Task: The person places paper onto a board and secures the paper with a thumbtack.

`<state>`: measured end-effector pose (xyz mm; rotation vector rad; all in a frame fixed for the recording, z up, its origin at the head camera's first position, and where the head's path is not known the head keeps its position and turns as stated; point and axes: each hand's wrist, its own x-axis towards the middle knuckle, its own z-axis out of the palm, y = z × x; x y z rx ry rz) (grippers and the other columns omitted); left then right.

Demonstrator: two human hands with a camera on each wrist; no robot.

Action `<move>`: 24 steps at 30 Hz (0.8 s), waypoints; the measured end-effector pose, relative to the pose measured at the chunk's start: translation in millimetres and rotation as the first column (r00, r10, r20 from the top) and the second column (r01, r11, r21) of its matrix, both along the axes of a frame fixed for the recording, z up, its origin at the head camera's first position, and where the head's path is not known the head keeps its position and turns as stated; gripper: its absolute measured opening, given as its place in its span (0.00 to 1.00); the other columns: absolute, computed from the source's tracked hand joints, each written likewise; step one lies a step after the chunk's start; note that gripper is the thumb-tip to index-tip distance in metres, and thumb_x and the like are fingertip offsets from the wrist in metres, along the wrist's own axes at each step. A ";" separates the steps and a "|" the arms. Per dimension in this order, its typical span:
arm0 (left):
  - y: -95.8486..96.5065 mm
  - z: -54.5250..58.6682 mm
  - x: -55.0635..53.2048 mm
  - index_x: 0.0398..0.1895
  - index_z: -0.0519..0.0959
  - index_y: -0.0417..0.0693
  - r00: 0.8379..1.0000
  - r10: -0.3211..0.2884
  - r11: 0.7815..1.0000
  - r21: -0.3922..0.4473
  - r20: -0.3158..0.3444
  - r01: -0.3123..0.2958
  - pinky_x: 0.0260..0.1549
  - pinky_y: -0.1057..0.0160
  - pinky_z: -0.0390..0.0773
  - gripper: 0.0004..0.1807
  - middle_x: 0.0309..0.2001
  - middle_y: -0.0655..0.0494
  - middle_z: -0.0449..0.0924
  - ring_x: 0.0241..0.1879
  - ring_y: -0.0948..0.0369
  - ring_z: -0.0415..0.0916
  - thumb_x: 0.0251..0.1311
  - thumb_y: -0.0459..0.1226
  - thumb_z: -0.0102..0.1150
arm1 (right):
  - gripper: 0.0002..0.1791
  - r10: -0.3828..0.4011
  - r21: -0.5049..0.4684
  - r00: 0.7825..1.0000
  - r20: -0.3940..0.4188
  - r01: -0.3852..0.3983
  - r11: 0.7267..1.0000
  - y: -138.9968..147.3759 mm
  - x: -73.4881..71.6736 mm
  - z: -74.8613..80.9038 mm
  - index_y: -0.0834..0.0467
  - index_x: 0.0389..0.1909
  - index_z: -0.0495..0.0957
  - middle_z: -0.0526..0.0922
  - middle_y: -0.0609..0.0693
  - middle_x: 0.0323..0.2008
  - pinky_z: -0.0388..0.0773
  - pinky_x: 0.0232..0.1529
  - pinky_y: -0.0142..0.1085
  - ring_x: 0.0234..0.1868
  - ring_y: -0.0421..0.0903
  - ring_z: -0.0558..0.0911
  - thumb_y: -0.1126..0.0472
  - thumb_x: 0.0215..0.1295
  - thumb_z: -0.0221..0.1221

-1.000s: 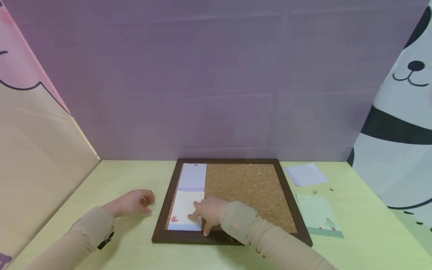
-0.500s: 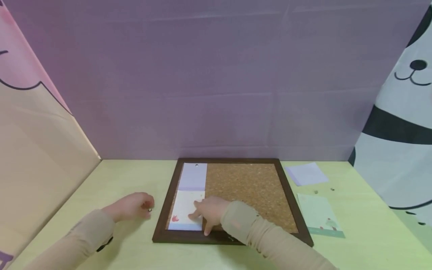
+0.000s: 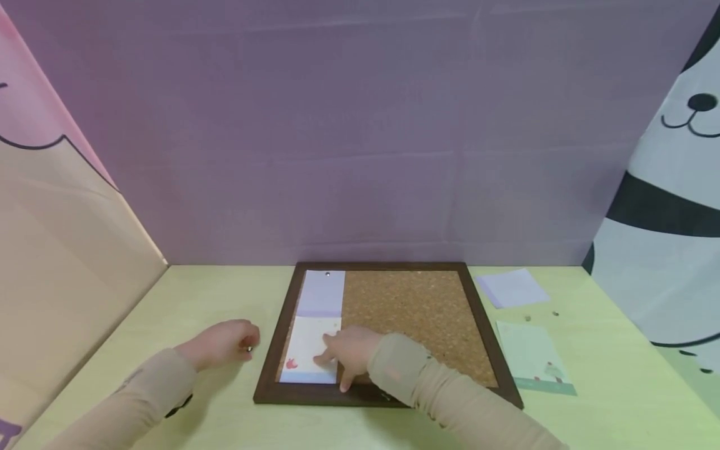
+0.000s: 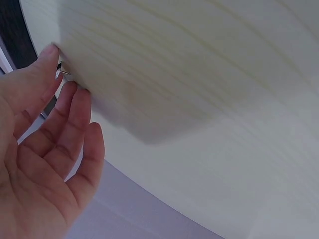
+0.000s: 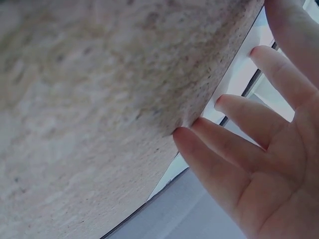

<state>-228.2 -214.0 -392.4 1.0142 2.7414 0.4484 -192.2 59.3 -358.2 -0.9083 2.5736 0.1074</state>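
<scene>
My left hand [image 3: 222,344] pinches a small shiny thumbtack [image 4: 61,69] between thumb and fingers, just above the table left of the corkboard. My right hand [image 3: 351,353] lies with spread fingers on a white note sheet [image 3: 306,350], which has a red picture and a blue lower edge. This sheet is on the left part of the dark-framed corkboard [image 3: 416,319]. Directly beyond it is a lilac note sheet [image 3: 320,294], with a thumbtack [image 3: 328,274] at its top edge. In the right wrist view, the right fingertips touch the board's surface.
To the right of the board, a lilac sheet [image 3: 513,288] and a green sheet [image 3: 531,353] lie on the pale table [image 3: 619,375]. Two small thumbtacks, one [image 3: 527,318] nearer the board, lie between them. A purple cloth wall [image 3: 371,156] stands behind.
The left fingers have closed together, and the thumbtack between them has come into sight. My right hand has stayed on the white sheet.
</scene>
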 end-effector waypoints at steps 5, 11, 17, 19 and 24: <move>0.5 -1.0 -0.8 0.20 0.69 0.49 0.998 -0.024 1.000 0.008 -0.049 0.025 0.24 0.69 0.62 0.14 0.21 0.64 0.64 0.24 0.70 0.58 0.48 0.28 0.67 | 0.39 -0.003 0.003 1.000 0.003 0.003 1.000 0.0 0.6 1.6 0.35 0.63 0.67 0.58 0.47 0.71 0.62 0.67 0.33 0.68 0.46 0.66 0.48 0.46 0.68; 0.7 -3.1 -1.0 0.19 0.67 0.48 0.997 -0.020 1.000 0.017 -0.079 0.021 0.24 0.70 0.60 0.15 0.20 0.64 0.62 0.24 0.69 0.57 0.49 0.26 0.64 | 0.39 0.002 0.011 1.000 -0.001 -0.002 1.000 -0.1 0.7 1.0 0.34 0.63 0.67 0.58 0.47 0.71 0.62 0.67 0.33 0.68 0.46 0.65 0.48 0.46 0.68; -0.5 -5.0 -2.3 0.17 0.66 0.48 0.996 -0.002 1.000 0.031 -0.084 0.005 0.24 0.70 0.58 0.15 0.19 0.64 0.60 0.23 0.69 0.56 0.47 0.21 0.55 | 0.39 0.014 0.011 1.000 -0.010 -0.014 1.000 -0.3 0.3 -0.7 0.34 0.63 0.67 0.59 0.46 0.71 0.62 0.67 0.33 0.68 0.45 0.66 0.47 0.46 0.68; -0.3 -4.7 -2.6 0.17 0.66 0.48 0.996 -0.004 0.999 0.035 -0.088 0.007 0.24 0.70 0.59 0.14 0.19 0.64 0.60 0.23 0.69 0.57 0.47 0.21 0.55 | 0.39 0.011 0.010 1.000 -0.006 -0.011 1.000 -0.3 0.0 -0.7 0.34 0.63 0.67 0.59 0.47 0.71 0.62 0.67 0.33 0.68 0.46 0.65 0.47 0.46 0.68; 0.7 -3.4 -2.4 0.18 0.67 0.48 0.996 -0.007 0.999 0.039 -0.085 0.010 0.24 0.70 0.59 0.14 0.19 0.64 0.62 0.23 0.69 0.57 0.47 0.21 0.54 | 0.39 -0.005 0.012 1.000 0.004 0.005 1.000 -0.1 -0.2 0.0 0.34 0.63 0.67 0.58 0.46 0.71 0.61 0.68 0.34 0.68 0.46 0.65 0.48 0.46 0.68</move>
